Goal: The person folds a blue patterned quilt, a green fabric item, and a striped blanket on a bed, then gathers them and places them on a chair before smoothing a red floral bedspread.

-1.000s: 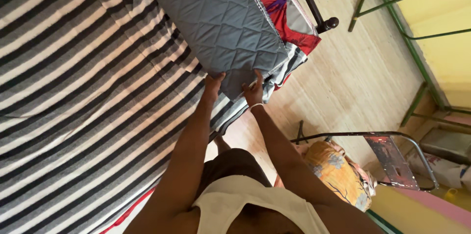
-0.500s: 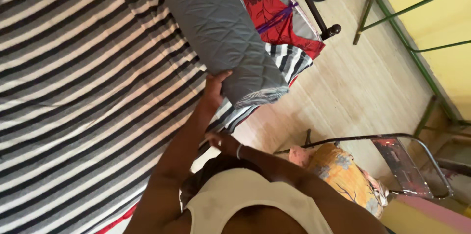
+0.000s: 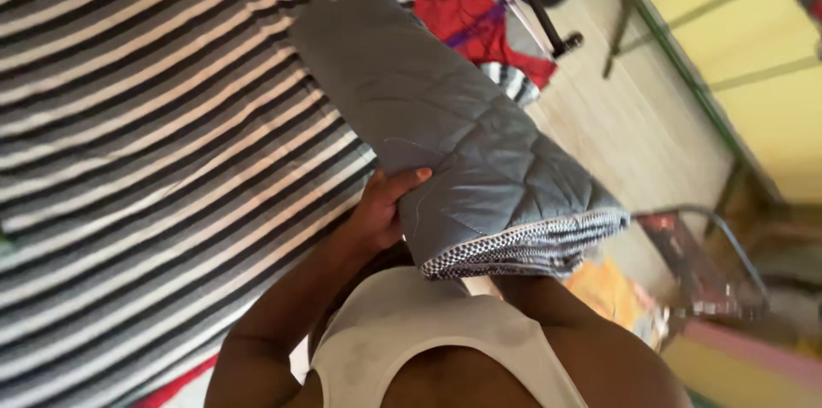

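Folded quilt: grey, diamond-stitched, black-and-white checked edging. Bedcover left of the left hand: grey, black, cream stripes.

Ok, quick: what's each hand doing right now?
Left hand: closed on the side of the folded grey quilt, lifting it.
Right hand: hidden under the quilt; cannot be told.

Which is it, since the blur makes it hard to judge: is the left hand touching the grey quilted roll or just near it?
Touching. In the head view the left hand presses against the side of the grey quilted roll, thumb laid on its fabric with no gap.
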